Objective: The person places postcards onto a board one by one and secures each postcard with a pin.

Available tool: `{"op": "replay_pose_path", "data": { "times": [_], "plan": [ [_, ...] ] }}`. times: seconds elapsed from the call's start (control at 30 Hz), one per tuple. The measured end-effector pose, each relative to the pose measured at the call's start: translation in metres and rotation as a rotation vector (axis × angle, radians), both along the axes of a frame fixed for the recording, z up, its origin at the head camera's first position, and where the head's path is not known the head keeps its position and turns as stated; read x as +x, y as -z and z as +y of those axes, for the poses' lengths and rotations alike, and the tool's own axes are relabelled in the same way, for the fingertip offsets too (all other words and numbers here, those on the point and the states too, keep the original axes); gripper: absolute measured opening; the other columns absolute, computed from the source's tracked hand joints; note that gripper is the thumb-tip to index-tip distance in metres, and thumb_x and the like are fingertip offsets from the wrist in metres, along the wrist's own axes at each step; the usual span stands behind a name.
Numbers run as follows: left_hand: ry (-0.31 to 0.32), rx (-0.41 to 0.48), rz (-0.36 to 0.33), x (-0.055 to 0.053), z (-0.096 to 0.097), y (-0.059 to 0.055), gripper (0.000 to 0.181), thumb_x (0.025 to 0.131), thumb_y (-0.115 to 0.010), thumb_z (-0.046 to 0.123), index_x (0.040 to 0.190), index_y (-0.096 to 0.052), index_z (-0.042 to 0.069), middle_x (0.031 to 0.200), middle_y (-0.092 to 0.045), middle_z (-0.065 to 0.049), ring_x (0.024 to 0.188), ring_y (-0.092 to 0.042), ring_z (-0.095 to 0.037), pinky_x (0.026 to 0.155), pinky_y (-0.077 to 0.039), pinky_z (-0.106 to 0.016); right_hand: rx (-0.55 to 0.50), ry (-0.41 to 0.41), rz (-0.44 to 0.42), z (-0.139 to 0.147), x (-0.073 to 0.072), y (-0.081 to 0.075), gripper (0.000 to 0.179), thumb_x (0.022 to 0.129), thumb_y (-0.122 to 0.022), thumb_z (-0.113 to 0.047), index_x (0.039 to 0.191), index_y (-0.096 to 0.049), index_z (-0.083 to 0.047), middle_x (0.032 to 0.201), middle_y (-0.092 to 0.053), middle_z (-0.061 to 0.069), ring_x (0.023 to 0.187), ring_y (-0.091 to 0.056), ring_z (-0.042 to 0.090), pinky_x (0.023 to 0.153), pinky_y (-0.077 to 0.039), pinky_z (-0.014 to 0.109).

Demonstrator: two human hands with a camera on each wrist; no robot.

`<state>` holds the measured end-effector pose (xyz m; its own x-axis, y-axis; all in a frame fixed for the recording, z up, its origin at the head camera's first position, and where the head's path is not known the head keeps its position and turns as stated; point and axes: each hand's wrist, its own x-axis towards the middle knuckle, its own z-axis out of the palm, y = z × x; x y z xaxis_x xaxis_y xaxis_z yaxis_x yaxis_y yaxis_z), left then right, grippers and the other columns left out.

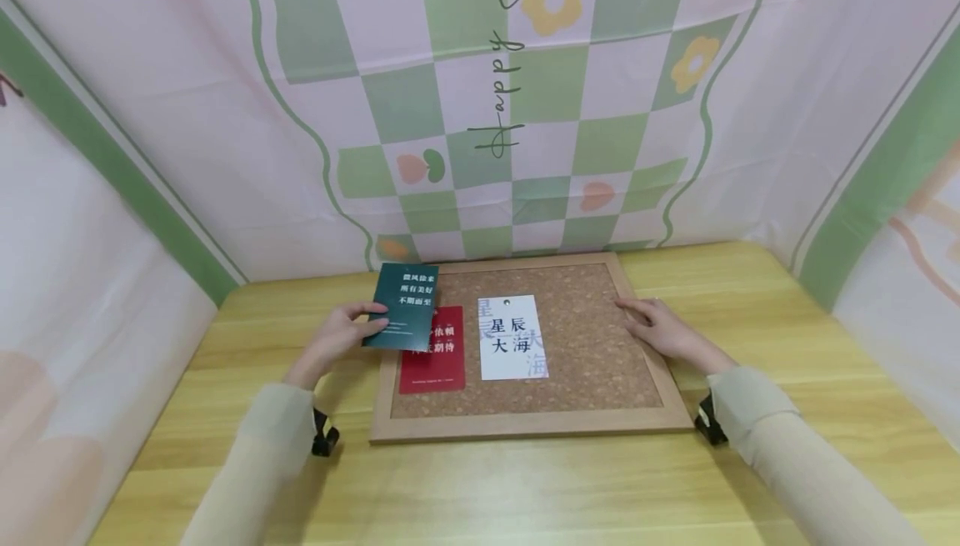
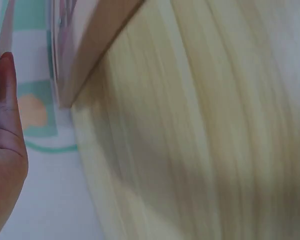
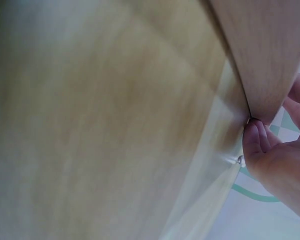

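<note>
A framed cork board (image 1: 600, 346) lies on the table. My left hand (image 1: 339, 338) pinches a dark green card (image 1: 405, 300) with white lettering by its left edge, above the board's left side. The card overlaps a red card (image 1: 433, 371) on the board and hides part of it. In the middle of the cork is a white card (image 1: 513, 354) with black and lilac lettering and a small pin (image 1: 507, 303) near its top. My right hand (image 1: 663, 331) holds the board's right wooden frame, and the right wrist view shows its fingers (image 3: 255, 135) at the frame's edge.
Light wood-grain table (image 1: 487, 488) surrounds the board. A checkered cloth backdrop (image 1: 465, 112) rises right behind it, with more cloth on both sides. In the right wrist view, a small shiny thing (image 3: 240, 160) shows at the table's edge beside the right hand.
</note>
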<state>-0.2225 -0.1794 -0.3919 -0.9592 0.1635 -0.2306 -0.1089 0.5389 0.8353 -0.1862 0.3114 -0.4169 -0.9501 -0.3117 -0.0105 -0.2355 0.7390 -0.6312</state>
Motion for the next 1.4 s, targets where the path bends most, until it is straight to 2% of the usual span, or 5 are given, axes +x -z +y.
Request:
{"op": "replay_pose_path", "data": {
  "times": [0.23, 0.5, 0.7, 0.97, 1.4],
  "plan": [
    [0.045, 0.018, 0.001, 0.002, 0.022, -0.001, 0.037, 0.092, -0.061, 0.023, 0.125, -0.059, 0.006, 0.143, -0.048, -0.016, 0.122, -0.044, -0.028, 0.098, -0.041, -0.036, 0.002, 0.004, -0.011, -0.001, 0.001, -0.001, 0.045, 0.097, -0.048, -0.005, 0.138, -0.039, 0.012, 0.136, -0.033, 0.043, 0.123, -0.033, 0.057, 0.100, -0.031, 0.068],
    [0.090, 0.014, 0.025, 0.002, 0.040, 0.000, 0.037, 0.091, -0.063, 0.023, 0.123, -0.060, 0.005, 0.141, -0.050, -0.016, 0.118, -0.048, -0.026, 0.092, -0.044, -0.031, 0.006, 0.003, -0.004, 0.001, 0.001, 0.001, 0.045, 0.097, -0.049, -0.006, 0.137, -0.040, 0.012, 0.136, -0.033, 0.042, 0.121, -0.034, 0.056, 0.099, -0.032, 0.069],
    [0.111, 0.036, 0.042, 0.002, 0.056, 0.000, 0.036, 0.090, -0.065, 0.021, 0.121, -0.060, 0.004, 0.138, -0.052, -0.015, 0.124, -0.044, -0.030, 0.105, -0.039, -0.045, 0.005, 0.006, -0.013, 0.003, 0.000, 0.003, 0.045, 0.098, -0.048, -0.007, 0.138, -0.039, 0.012, 0.135, -0.033, 0.043, 0.119, -0.034, 0.055, 0.097, -0.032, 0.069],
    [0.106, 0.039, 0.061, 0.002, 0.073, 0.000, 0.034, 0.089, -0.066, 0.019, 0.119, -0.058, 0.006, 0.135, -0.052, -0.015, 0.111, -0.050, -0.027, 0.086, -0.047, -0.032, 0.004, 0.013, -0.026, 0.002, 0.001, 0.001, 0.046, 0.098, -0.048, -0.009, 0.138, -0.039, 0.011, 0.135, -0.033, 0.042, 0.120, -0.034, 0.055, 0.098, -0.031, 0.069],
    [0.135, 0.072, 0.091, 0.000, 0.094, -0.002, 0.040, 0.086, -0.069, 0.015, 0.123, -0.058, 0.006, 0.135, -0.053, -0.014, 0.115, -0.050, -0.030, 0.096, -0.046, -0.041, -0.008, 0.015, -0.030, 0.001, 0.001, 0.000, 0.045, 0.098, -0.047, -0.007, 0.139, -0.038, 0.011, 0.133, -0.033, 0.042, 0.117, -0.035, 0.053, 0.096, -0.033, 0.068]
  ]
}}
